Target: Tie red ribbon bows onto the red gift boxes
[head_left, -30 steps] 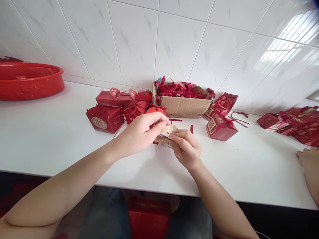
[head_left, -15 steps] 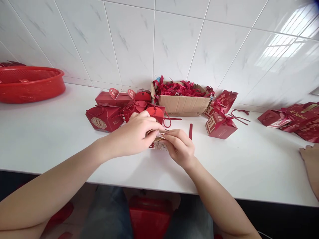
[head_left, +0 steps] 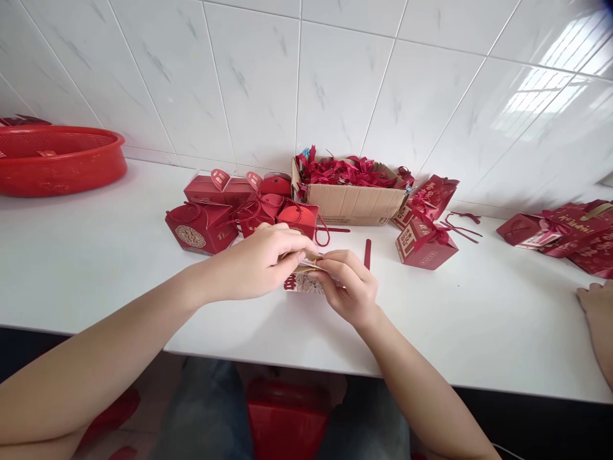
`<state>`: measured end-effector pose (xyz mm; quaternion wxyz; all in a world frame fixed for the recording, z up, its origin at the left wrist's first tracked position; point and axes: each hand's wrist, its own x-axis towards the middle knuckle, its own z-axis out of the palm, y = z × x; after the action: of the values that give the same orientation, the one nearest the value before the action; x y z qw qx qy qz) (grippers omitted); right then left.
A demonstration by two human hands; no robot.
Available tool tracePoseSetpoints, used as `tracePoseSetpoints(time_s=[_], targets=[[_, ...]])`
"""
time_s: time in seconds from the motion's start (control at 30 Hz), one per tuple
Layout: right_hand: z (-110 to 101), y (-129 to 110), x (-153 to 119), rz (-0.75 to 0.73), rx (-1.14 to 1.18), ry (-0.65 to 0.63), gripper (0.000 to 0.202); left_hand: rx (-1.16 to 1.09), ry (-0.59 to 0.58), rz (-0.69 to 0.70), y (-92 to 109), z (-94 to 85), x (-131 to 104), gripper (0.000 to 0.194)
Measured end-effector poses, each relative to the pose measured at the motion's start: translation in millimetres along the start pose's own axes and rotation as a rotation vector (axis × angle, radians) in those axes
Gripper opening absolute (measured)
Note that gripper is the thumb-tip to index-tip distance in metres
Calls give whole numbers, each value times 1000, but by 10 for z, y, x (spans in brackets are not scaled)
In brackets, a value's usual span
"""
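Observation:
A small gift box [head_left: 304,282] with a white front, red print and a line drawing stands on the white table between my hands. Its brown inner flaps show at the top. My left hand [head_left: 272,259] is closed on the flaps from the left, thumb in front and fingers behind. From the right, my right hand [head_left: 348,281] pinches the upper edge of the same box. My fingers hide much of the box's top. Just behind my left hand are red gift boxes [head_left: 208,233] with twisted cord handles.
A cardboard box [head_left: 354,203] full of red ribbons stands against the tiled wall. Red ribbon-tied boxes [head_left: 428,246] are to its right, more at the far right. A red plastic basket [head_left: 62,169] sits far left. Another person's hand [head_left: 598,310] rests at the right edge.
My hands stay on the small box, and my right hand has shifted slightly. A little more of the box's printed front shows. The whole view has moved slightly.

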<state>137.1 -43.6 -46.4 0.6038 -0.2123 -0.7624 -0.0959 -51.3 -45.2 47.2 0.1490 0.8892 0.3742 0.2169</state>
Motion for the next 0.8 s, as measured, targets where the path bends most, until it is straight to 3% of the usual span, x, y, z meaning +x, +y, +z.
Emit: tracePoseSetpoints(time_s=[0.6, 0.8], targets=[[-9, -33, 20, 70, 20, 40, 18, 77, -38, 67, 90, -34, 61, 27], [2, -51, 7, 20, 3, 37, 17, -4, -141, 116, 51, -98, 66, 22]])
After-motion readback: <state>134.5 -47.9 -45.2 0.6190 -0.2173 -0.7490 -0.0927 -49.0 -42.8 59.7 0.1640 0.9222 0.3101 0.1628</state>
